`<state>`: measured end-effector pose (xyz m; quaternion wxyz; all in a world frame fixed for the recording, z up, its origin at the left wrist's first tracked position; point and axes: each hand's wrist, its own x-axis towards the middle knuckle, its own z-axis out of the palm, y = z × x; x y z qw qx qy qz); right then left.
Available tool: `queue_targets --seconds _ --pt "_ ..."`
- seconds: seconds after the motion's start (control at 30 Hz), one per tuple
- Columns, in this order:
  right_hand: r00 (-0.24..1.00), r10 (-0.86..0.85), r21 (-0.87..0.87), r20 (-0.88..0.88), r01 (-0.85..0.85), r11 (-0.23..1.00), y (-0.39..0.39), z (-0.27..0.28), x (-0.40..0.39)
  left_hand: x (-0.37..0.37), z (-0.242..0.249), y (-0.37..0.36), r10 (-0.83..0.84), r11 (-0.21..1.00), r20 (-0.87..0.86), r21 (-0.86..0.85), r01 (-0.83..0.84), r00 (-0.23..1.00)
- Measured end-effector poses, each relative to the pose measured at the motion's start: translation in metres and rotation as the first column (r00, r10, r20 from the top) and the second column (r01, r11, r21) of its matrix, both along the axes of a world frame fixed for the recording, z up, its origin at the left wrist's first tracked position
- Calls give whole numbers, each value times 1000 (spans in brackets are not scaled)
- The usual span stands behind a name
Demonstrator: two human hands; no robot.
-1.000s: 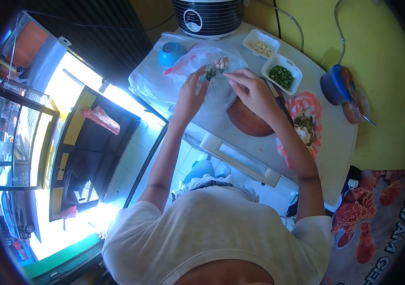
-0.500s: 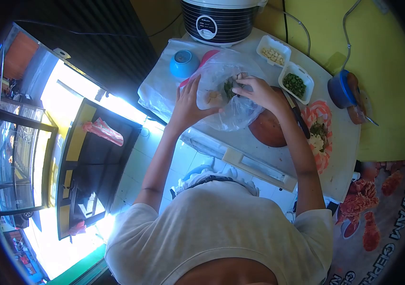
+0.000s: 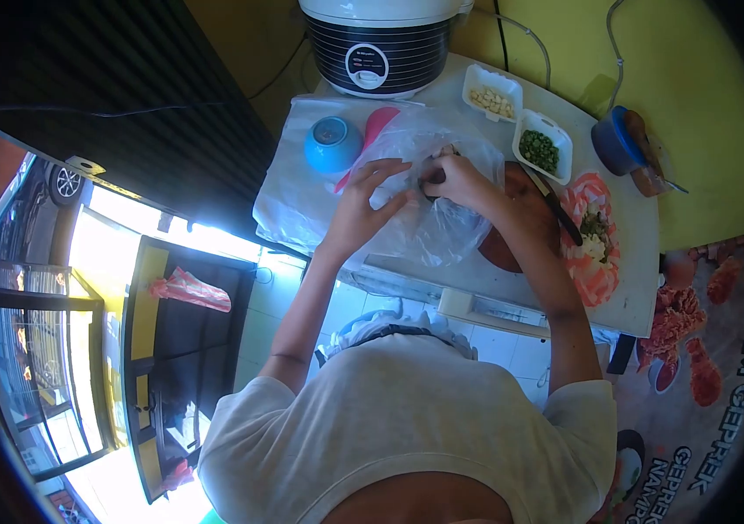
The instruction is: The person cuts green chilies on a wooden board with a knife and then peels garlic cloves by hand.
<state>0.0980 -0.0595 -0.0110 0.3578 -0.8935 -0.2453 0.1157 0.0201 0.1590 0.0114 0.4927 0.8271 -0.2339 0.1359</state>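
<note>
A clear plastic bag (image 3: 452, 237) lies spread on the white table in front of me. My left hand (image 3: 361, 210) is at its left side, fingers apart and thumb stretched toward the middle. My right hand (image 3: 461, 185) reaches over the bag from the right, its fingertips pinched together inside the bag's folds. Something dark shows at those fingertips, too hidden to name. Under my right forearm sits a round brown chopping board (image 3: 496, 251), with a dark-handled knife (image 3: 566, 218) across its right edge.
A rice cooker (image 3: 411, 48) stands at the back. Left of the bag are an upturned blue bowl (image 3: 330, 155) and a pink item (image 3: 378, 131). White foam trays hold garlic cloves (image 3: 492, 102) and chopped greens (image 3: 539, 152). Rightward lie a striped bag (image 3: 603, 278) with scraps and a blue-lidded container (image 3: 616, 144).
My right hand's fingers have closed into a pinch inside the bag; the green leaves seen there before are now mostly hidden. My left hand stays spread. The camera view has shifted.
</note>
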Motion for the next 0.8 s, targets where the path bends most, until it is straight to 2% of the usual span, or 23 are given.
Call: queue_targets --seconds 0.03,0.07,0.13,0.17,0.2,0.3,0.43,0.47,0.53,0.57,0.63,0.7,0.73,0.8 --pt "999 -34 74 -32 37 997 -3 0 0 2 -1 3 -2 1000 10 -23 2 1000" --pt "998 -47 73 -33 49 996 -7 -1 1 4 -2 4 -14 1000 9 -23 14 1000" --pt "953 -28 346 -302 137 928 -11 6 4 6 -2 7 3 995 -31 -97 -6 1000" --pt "924 -1 285 -381 119 951 -19 13 8 7 0 7 -7 995 -34 -97 4 999" --pt "924 -10 286 -383 129 950 -21 21 6 9 3 6 11 993 -41 -118 -16 999" --pt "867 86 450 -492 169 877 -25 36 -1 15 10 1 14 989 -52 -148 -21 999" --pt "842 113 521 -528 216 826 -24 41 -10 24 12 -7 -42 983 -117 -183 20 992" --pt "881 98 524 -464 184 832 -24 42 -12 25 14 -9 -48 982 -115 -186 26 992" --pt "915 77 522 -396 155 838 -26 41 -13 26 18 -11 41 993 44 -116 -36 998" --pt "921 61 529 -384 166 832 -27 39 -12 26 19 -12 36 993 44 -117 -31 998" --pt "926 43 535 -376 179 826 -28 36 -15 24 19 -13 48 981 -74 -185 -61 996" --pt "925 -73 533 -372 277 799 -27 34 -18 25 13 -14 31 976 -95 -211 -50 995" --pt "925 -74 532 -372 278 800 -27 32 -18 25 11 -15 14 971 -115 -237 -41 993" --pt "930 -93 596 -355 301 745 -26 30 -19 23 10 -18 26 980 -130 -190 -51 991"
